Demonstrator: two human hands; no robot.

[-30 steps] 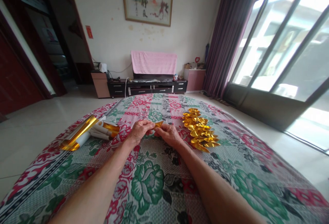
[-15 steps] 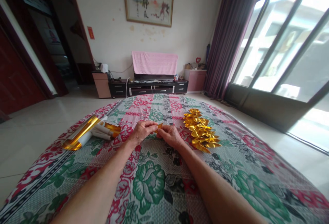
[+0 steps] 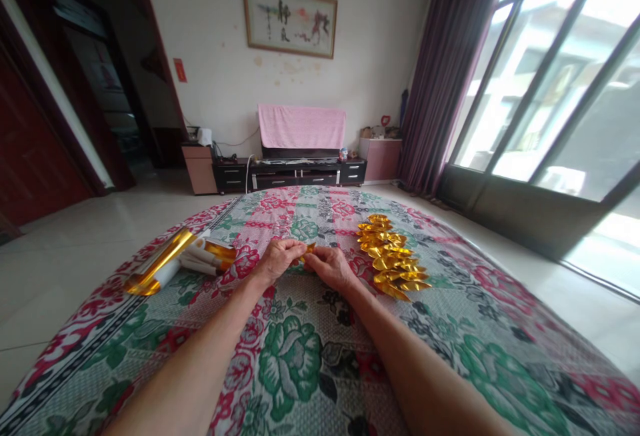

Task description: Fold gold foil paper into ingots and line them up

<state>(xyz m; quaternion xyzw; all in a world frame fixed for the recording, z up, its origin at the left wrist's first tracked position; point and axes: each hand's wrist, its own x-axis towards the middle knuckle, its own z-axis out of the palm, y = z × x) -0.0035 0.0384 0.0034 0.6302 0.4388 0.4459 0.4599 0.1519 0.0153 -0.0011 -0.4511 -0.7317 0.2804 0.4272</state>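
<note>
My left hand [image 3: 279, 259] and my right hand [image 3: 330, 267] meet over the middle of a flowered cloth [image 3: 295, 356]. Both pinch a small piece of gold foil paper [image 3: 310, 248], of which only a tip shows between the fingers. Just right of my right hand lies a row of folded gold foil pieces [image 3: 391, 256], several of them overlapping. Left of my left hand lie rolled gold foil sheets [image 3: 175, 261] with white backs.
The cloth covers a round surface with tiled floor [image 3: 65, 256] around it. A low black TV cabinet [image 3: 300, 173] with a pink cloth over it stands at the far wall. Glass doors [image 3: 555, 103] and a purple curtain are on the right, a dark doorway on the left.
Both hands have drawn closer over the gold piece and less of it shows. The view has shifted slightly; the pile and the rolls have not moved.
</note>
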